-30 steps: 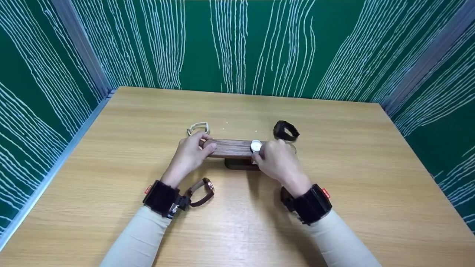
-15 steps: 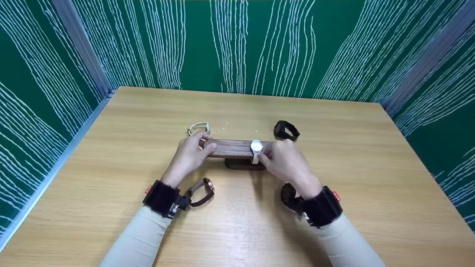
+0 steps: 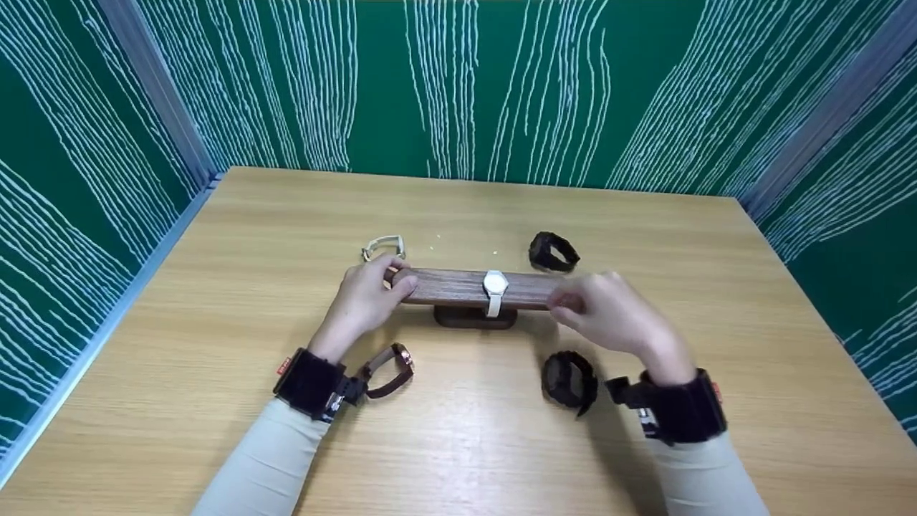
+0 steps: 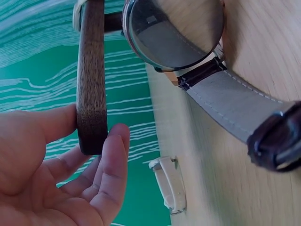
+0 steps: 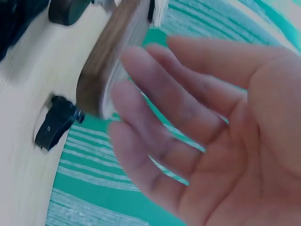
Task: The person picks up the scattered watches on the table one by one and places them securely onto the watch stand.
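Observation:
A dark wooden watch stand [image 3: 451, 287] stands mid-table, a crossbar on a short base. My left hand [image 3: 367, 295] grips the bar's left end; in the left wrist view the thumb lies on one face of the bar [image 4: 91, 89] and the fingers are at the other. Around the bar, right of its middle, is a white watch [image 3: 494, 284] with its strap hanging down in front. My right hand [image 3: 616, 312] is by the bar's right end, holding nothing. Its fingers are loosely bent in the right wrist view, apart from the bar [image 5: 101, 75] or barely beside it; contact is unclear.
Behind the stand lie a pale-strapped watch [image 3: 387, 245] at left and a black watch [image 3: 553, 251] at right. Nearer are a brown-strapped watch [image 3: 390, 373] beside my left wrist and another black watch [image 3: 569, 381] by my right wrist. Green patterned walls [image 3: 458, 86] surround the table.
My right hand has let go of the white watch and moved right along the bar to its end. The white watch stays on the bar. My left hand has not moved.

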`<state>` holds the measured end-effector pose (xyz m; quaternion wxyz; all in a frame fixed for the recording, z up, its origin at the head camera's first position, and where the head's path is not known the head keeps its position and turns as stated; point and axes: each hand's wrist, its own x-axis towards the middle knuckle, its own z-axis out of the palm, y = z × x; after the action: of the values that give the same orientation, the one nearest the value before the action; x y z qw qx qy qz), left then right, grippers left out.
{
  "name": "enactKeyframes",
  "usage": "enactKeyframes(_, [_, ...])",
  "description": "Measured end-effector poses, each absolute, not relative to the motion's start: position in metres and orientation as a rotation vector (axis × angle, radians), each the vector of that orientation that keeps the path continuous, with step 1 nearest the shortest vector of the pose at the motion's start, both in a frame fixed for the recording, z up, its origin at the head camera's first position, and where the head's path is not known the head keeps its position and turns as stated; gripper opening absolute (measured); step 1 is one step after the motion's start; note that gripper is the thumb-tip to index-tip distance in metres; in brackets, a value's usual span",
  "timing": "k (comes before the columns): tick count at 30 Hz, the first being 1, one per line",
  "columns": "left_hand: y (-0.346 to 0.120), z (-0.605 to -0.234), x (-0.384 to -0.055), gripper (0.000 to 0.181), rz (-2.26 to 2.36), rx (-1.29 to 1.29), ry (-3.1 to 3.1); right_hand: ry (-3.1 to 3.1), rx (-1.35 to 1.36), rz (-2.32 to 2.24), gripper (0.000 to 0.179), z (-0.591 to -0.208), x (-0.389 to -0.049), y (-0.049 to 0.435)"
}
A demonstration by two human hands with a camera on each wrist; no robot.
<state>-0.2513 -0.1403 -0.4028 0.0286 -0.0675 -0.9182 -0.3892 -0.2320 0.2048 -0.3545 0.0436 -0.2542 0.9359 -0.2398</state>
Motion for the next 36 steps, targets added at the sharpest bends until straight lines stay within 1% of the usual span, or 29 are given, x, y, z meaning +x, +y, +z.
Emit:
enactKeyframes(6, [-0.141, -0.402, -0.251, 0.035, -1.172, -0.224, -2.838, 2.724, -0.725, -0.668, 0.025, -0.356, -0.233, 0.225])
enactKeyframes(13, [-0.147, -0.396, -0.250, 0.038, -1.187, -0.232, -2.802, 2.627, -0.657, -0.600, 0.029, -0.365, -0.240, 0.230])
enactKeyframes(20, [-0.150, -0.387, -0.250, 0.031, -1.134, -0.282, -2.706, 2.542, -0.594, -0.567, 0.037, -0.379, -0.247, 0.227])
enactKeyframes(24, [-0.148, -0.383, -0.247, 0.026, -1.087, -0.326, -2.668, 2.525, -0.592, -0.538, 0.034, -0.385, -0.249, 0.226])
enactKeyframes(29, [-0.143, -0.379, -0.244, 0.024, -1.051, -0.376, -2.658, 2.537, -0.605, -0.481, 0.025, -0.389, -0.250, 0.225])
enactKeyframes(36, [-0.139, -0.375, -0.240, 0.021, -1.041, -0.416, -2.655, 2.570, -0.715, -0.412, 0.021, -0.389, -0.252, 0.227])
